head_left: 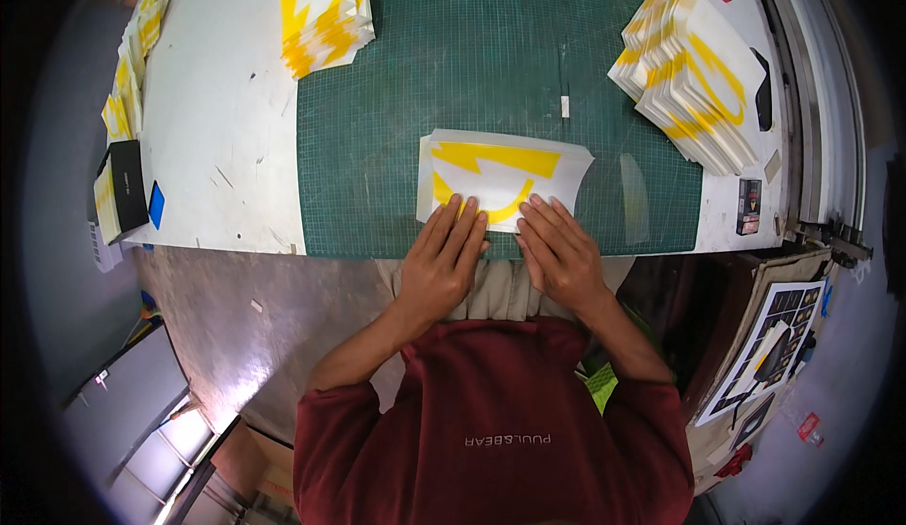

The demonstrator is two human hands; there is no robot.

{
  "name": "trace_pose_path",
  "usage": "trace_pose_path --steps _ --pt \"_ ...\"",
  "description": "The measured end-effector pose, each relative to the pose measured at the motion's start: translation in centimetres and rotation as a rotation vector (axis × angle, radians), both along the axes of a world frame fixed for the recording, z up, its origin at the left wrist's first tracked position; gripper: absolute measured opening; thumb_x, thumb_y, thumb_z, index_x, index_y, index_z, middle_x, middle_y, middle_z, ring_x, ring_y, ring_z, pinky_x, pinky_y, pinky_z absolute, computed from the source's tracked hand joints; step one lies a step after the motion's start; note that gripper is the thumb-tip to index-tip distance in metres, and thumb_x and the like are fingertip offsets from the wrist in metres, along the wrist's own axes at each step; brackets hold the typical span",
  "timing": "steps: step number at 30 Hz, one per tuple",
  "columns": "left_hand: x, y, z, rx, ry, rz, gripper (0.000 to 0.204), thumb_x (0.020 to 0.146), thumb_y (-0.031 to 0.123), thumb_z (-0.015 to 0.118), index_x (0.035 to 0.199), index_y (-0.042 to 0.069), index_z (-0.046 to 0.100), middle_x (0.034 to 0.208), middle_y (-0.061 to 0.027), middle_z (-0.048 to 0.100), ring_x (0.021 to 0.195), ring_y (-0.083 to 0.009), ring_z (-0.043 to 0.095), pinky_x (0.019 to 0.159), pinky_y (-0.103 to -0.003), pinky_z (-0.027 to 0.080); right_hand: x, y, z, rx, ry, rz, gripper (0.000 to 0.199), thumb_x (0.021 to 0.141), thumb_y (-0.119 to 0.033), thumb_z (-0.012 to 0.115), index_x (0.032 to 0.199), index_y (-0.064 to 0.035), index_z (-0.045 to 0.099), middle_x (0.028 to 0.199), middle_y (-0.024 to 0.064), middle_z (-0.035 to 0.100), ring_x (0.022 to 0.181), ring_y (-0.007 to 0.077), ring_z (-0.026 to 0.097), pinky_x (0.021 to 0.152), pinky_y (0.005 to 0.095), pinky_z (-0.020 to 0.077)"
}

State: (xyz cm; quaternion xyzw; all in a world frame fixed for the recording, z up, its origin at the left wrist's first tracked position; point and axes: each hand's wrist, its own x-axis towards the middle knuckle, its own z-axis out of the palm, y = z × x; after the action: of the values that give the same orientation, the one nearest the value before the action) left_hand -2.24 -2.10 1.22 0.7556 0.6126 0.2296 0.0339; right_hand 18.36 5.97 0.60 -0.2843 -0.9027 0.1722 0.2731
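Observation:
A white sheet with yellow printed shapes (481,178) lies on the green cutting mat (472,63), close to the table's front edge. A translucent margin shows along its left, top and right sides. My left hand (442,259) rests on the sheet's lower left part, fingers stretched forward and laid flat. On the lower right part lie the fingertips of my right hand (563,259), also stretched out. Both thumbs point inward near the front edge of the sheet. Neither hand grips anything that I can see; the sheet's near edge is partly covered by my fingers.
Fanned stacks of similar yellow-and-white sheets lie at the right (708,91) and the back left (326,16). A black box (130,190) stands at the table's left end. A small dark pack (748,206) sits front right. A metal rail (816,100) runs along the right side.

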Motion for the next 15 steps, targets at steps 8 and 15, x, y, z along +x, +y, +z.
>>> trace_pose_path --steps 8,15 --pt "-0.01 -0.65 -0.53 0.002 -0.029 0.004 0.036 0.091 0.012 0.076 0.123 -0.003 0.07 0.141 -0.0177 0.064 0.133 -0.0366 0.059 0.11 -0.048 0.05 0.14 -0.79 0.1 -0.019 -0.011 -0.01 0.029 0.084 0.001 0.076 0.112 0.0044 0.072 0.13 0.0168 0.068 0.128 0.0321 0.063 0.111 0.0487 0.05" --pt "0.02 -0.97 -0.75 0.002 -0.019 0.015 0.037 0.09 0.013 0.077 0.124 -0.002 0.07 0.141 -0.0163 0.064 0.133 -0.0344 0.06 0.11 -0.046 0.05 0.13 -0.74 0.09 -0.023 -0.013 -0.012 0.028 0.084 0.001 0.076 0.112 0.0049 0.072 0.129 0.017 0.069 0.127 0.0324 0.064 0.111 0.0493 0.0499"
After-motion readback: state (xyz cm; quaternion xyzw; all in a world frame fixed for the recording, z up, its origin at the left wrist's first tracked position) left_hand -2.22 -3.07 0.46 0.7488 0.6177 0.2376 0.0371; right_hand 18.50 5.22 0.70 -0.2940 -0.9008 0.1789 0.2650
